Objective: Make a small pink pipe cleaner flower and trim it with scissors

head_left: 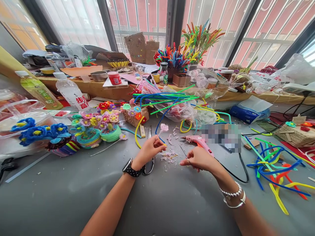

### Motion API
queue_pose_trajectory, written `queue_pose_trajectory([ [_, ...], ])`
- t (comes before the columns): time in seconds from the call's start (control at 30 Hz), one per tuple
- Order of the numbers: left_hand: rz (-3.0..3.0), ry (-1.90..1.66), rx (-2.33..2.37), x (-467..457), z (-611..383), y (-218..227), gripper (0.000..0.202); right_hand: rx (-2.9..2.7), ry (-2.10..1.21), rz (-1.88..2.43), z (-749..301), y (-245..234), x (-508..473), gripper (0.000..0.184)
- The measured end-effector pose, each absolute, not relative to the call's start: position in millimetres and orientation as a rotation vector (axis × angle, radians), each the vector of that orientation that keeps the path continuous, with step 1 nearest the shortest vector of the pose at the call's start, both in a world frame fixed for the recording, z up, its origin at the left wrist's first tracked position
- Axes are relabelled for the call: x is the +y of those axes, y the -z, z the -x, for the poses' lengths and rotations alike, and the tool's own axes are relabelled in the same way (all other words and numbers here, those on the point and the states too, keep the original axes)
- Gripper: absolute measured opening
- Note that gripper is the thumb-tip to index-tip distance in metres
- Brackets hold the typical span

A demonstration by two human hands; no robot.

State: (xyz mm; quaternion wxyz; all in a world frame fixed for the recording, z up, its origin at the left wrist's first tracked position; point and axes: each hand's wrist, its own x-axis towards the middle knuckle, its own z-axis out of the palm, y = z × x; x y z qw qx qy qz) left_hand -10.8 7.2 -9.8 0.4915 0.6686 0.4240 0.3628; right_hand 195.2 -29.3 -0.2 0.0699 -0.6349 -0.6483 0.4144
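My left hand [149, 150] is closed in a pinch on a thin stem topped by a small pink fuzzy flower [164, 127], held upright above the grey table [73, 190]. A pair of scissors [148, 164] lies under that hand. My right hand [198, 158] hovers just to the right with its fingers curled and pinched together; what they hold is too small to make out. A pink glue gun [200, 143] lies right behind my right hand. Pink fluff scraps [169, 156] litter the table between my hands.
Finished pipe-cleaner flower pots [98, 129] and blue flowers [36, 131] stand at the left, with two bottles [71, 93] behind. Loose pipe cleaners [273, 167] sprawl at the right, a bagged bundle [169, 98] at the centre back. A wicker basket [292, 134] sits at the far right.
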Motion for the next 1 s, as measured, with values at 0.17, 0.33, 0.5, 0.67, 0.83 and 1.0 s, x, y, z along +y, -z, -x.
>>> queue_pose_trajectory([
  [0.17,-1.535,-0.918,0.895,2.3,8.7,3.7,0.038,-1.765,-1.37,1.765,-189.0,-3.7,-26.8,0.038],
  [0.33,-1.395,-0.853,0.76,-4.7,6.9,-4.0,0.039,-1.533,-1.886,1.274,-178.8,-7.9,-30.7,0.041],
  [0.5,-1.193,-0.882,0.609,-7.6,7.6,-6.9,0.036,-1.38,-2.207,0.913,-173.1,5.8,-32.5,0.046],
  [0.67,-1.129,-0.896,0.624,-7.9,7.6,-8.1,0.037,-1.299,-2.258,0.832,-175.0,18.2,-32.9,0.046],
  [0.83,-1.079,-0.914,0.652,-8.2,8.1,-9.0,0.037,-1.313,-2.303,0.729,-178.1,18.8,-35.3,0.048],
  [1.0,-1.081,-0.903,0.653,-8.2,7.0,-8.6,0.037,-1.294,-2.309,0.715,-176.2,16.8,-37.2,0.051],
])
